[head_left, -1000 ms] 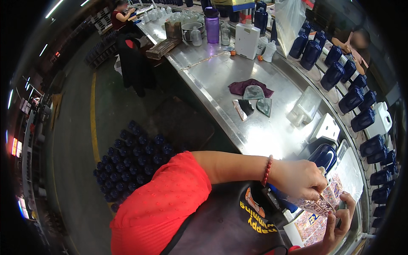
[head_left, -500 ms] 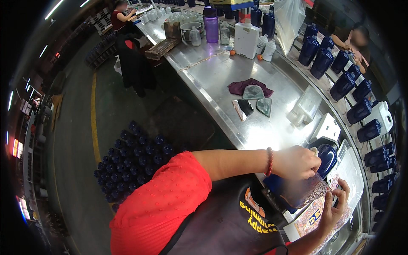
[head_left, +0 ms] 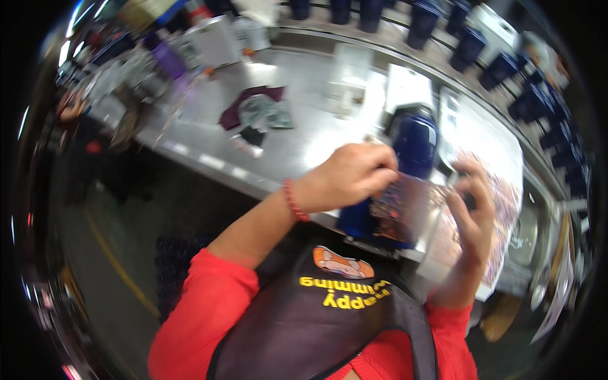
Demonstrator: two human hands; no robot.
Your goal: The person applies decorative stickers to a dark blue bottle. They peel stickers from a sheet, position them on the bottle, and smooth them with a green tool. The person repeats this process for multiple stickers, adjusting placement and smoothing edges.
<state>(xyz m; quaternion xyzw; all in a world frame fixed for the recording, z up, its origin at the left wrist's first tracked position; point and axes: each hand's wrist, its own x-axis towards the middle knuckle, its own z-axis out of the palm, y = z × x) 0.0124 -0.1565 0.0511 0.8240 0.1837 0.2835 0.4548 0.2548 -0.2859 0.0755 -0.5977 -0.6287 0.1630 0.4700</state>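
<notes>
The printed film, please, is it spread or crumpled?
Mostly spread: the film, though blurred, shows as a broad sheet between left hand and right hand.

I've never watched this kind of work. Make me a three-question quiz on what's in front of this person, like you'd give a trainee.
1. Fill in: The patterned film runs between the left hand and the ____ hand.

2. True or false: The purple cloth lies under the left hand.

3. What colour is the bead bracelet?
a) green
b) red
c) white

Key:
1. Right: the right hand is at the film's other end.
2. False: the purple cloth lies on the metal table, apart from both hands.
3. b
</notes>
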